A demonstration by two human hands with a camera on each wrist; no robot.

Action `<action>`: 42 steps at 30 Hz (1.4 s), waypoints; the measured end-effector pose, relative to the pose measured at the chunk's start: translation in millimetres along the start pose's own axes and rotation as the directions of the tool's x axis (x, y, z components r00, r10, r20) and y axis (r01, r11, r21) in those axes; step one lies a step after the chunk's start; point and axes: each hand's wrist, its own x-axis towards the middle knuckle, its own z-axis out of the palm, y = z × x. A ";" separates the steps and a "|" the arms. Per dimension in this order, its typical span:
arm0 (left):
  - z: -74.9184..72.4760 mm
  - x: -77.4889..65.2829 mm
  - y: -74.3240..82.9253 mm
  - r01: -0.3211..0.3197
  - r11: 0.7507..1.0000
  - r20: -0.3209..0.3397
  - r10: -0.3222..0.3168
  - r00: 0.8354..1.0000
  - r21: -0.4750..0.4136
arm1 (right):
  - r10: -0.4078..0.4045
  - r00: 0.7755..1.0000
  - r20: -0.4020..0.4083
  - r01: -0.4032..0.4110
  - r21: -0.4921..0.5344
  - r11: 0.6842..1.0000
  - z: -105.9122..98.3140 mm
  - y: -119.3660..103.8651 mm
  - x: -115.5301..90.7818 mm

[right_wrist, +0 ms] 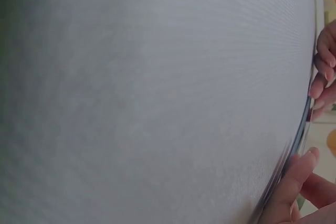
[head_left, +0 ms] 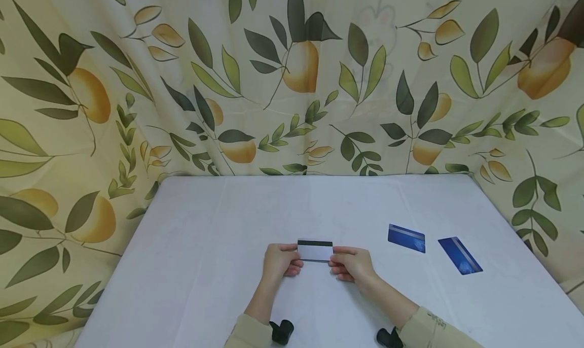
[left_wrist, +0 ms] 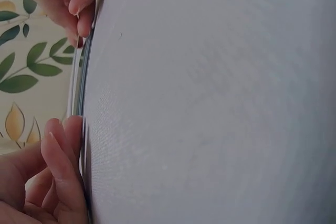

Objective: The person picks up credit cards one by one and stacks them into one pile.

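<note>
In the head view a white card point(head_left: 315, 251) with a black stripe along its upper edge is held level over the table. My left hand point(head_left: 280, 261) pinches its left end between thumb and fingers. At the opposite end my right hand point(head_left: 353, 264) pinches it the same way. A thin dark line runs along the card's lower edge. Both wrist views catch the card nearly edge-on, with the left hand point(left_wrist: 55, 177) low in the left one and the right hand point(right_wrist: 296, 190) low in the right one.
Two blue cards, one card point(head_left: 406, 238) nearer and another card point(head_left: 460, 255) further right, lie on the white-covered table point(head_left: 205, 226). A leaf-and-fruit patterned curtain point(head_left: 274, 109) hangs behind the table's far edge. Black wrist mounts point(head_left: 282, 332) sit by the sleeves.
</note>
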 end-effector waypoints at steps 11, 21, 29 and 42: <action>0.4 0.9 -2.4 -0.012 1.000 -0.002 0.012 1.000 0.021 | -0.006 1.000 -0.001 0.006 -0.001 1.000 1.0 1.4 -1.3; 0.3 0.6 -4.4 -0.034 0.998 -0.026 0.035 0.999 0.056 | -0.013 1.000 -0.026 0.012 -0.058 0.998 1.4 1.3 -1.3; 1.5 2.0 -6.8 -0.042 0.996 -0.052 0.046 0.998 0.078 | -0.003 0.999 -0.034 0.001 -0.069 0.998 1.8 2.7 2.1; 2.6 1.3 -4.8 -0.046 0.994 -0.067 0.053 0.996 0.101 | -0.042 0.998 -0.039 0.037 -0.125 0.992 0.1 5.0 4.9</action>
